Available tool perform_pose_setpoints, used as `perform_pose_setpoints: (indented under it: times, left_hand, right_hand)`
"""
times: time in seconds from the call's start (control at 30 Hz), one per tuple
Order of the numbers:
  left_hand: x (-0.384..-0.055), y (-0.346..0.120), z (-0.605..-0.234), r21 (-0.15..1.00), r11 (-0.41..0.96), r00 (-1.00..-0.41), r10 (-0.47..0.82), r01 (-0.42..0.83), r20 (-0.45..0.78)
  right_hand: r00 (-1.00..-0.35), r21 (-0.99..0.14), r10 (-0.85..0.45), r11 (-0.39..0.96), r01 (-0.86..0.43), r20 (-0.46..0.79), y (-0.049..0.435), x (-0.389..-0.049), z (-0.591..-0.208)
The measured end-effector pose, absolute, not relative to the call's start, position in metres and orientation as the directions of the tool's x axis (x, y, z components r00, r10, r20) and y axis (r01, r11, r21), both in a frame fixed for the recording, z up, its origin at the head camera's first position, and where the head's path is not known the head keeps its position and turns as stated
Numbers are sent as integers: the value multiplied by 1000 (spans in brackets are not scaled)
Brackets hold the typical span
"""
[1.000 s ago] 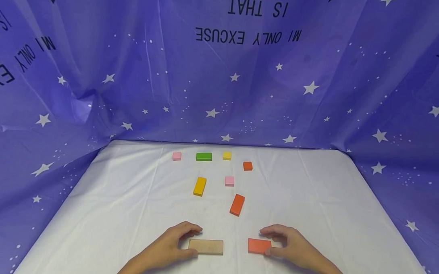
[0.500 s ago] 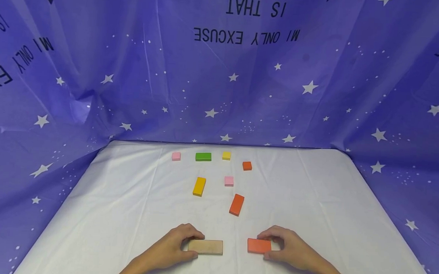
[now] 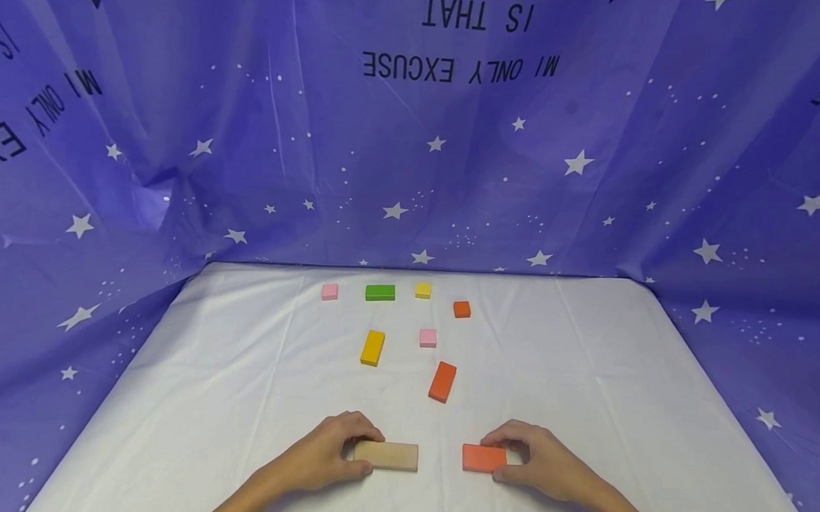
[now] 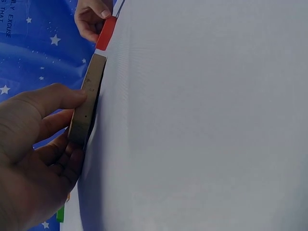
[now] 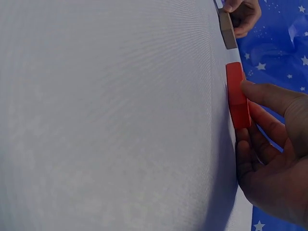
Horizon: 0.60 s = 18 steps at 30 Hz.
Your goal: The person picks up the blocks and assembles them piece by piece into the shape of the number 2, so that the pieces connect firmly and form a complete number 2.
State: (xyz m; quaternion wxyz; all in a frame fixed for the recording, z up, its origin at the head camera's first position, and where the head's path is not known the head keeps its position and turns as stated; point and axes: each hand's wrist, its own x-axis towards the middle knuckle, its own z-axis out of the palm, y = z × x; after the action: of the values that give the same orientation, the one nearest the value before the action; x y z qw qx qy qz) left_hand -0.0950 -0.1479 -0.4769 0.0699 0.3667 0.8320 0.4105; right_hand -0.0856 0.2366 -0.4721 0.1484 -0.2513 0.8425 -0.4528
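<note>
My left hand pinches the left end of a plain wooden block, thumb on the near side and fingers on the far side. In the left wrist view a dark shadow runs under this block, which seems tipped or slightly raised. To the right, my right hand grips the right end of a red-orange block in the same way, with thumb and fingers on opposite sides. The right wrist view shows that red block close to the white cloth. A gap separates the two held blocks.
Beyond the hands on the white-covered table lie another red block, a yellow block, a pink cube and several more small blocks, one a green block. A purple star-patterned curtain encloses the table.
Both hands have closed their fingers onto their blocks. The wooden block has shifted slightly away from me, perhaps lifting a little; the red one has barely moved.
</note>
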Motion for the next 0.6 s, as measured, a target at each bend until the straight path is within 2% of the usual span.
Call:
perform_pose_setpoints:
  times: [0.6]
  left_hand:
    - [-126,-138,-473,714,450,-742,655,536,144]
  right_hand:
    - [-833,-819,-553,488,-302,-22,235,-86,-472]
